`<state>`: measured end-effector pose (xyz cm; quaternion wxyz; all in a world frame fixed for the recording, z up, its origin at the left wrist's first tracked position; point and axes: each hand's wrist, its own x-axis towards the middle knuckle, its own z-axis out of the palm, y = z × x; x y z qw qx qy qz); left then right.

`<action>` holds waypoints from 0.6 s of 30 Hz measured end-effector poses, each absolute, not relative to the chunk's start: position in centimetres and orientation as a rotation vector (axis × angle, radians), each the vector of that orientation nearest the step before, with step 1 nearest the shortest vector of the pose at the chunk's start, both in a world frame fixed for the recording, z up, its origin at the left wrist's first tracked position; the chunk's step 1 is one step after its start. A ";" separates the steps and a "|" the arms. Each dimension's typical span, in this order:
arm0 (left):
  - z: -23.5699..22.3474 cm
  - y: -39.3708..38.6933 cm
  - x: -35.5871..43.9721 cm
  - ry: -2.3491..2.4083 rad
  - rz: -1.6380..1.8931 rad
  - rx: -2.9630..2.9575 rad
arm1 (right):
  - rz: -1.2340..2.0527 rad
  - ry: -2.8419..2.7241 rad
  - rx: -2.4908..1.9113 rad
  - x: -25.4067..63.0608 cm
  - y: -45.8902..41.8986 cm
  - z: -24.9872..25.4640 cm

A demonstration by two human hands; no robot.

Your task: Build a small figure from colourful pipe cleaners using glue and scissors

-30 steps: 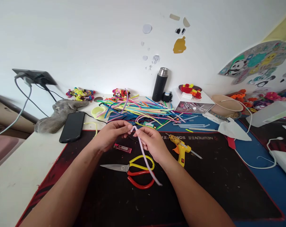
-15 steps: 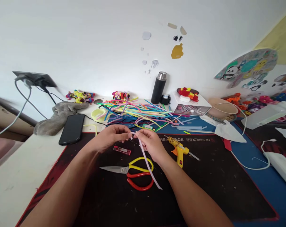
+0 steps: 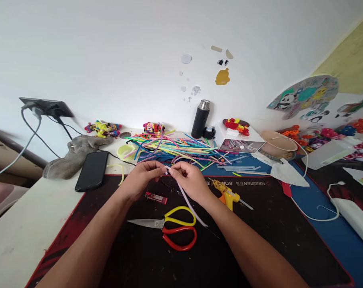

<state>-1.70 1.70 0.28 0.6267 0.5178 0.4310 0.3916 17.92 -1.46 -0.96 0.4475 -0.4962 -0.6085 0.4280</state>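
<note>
Two hands, the left hand (image 3: 147,176) and the right hand (image 3: 190,180), meet thumb to thumb above the mat (image 3: 259,236), both pinching one end of a lilac stem (image 3: 190,203). Its short bent tip pokes out between their fingertips; the rest slants down from under the right hand, passing close to the scissors' yellow handle, and whether the free end touches the mat cannot be told. Fingers on either side are curled, and the palms stay hidden. Below, the scissors (image 3: 158,223) lie with blades together pointing left, one handle yellow, the other red. Just under the left hand is a red lighter (image 3: 156,197). Beyond the right wrist lies a yellow glue gun (image 3: 229,195), a clear stick jutting from its back, partly covered by the forearm. Behind the hands, a loose heap of coloured stems (image 3: 175,149) spreads across the desk (image 3: 16,244), with a black flask (image 3: 200,121) upright behind it and a small box (image 3: 244,140) to the right. Farther right sits a tan bowl (image 3: 279,143). On the left, a phone (image 3: 91,171) rests face up beside a grey figure (image 3: 75,159).
</note>
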 end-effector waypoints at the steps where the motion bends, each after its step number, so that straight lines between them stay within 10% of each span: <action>1: 0.3 1.6 -1.6 0.982 0.911 1.162 | 1.016 -1.543 -1.235 18.0 -1.3 -1.0; 18: -1.4 0.0 1.3 0.866 0.994 0.898 | 1.028 -1.402 -1.196 18.6 -2.3 -1.8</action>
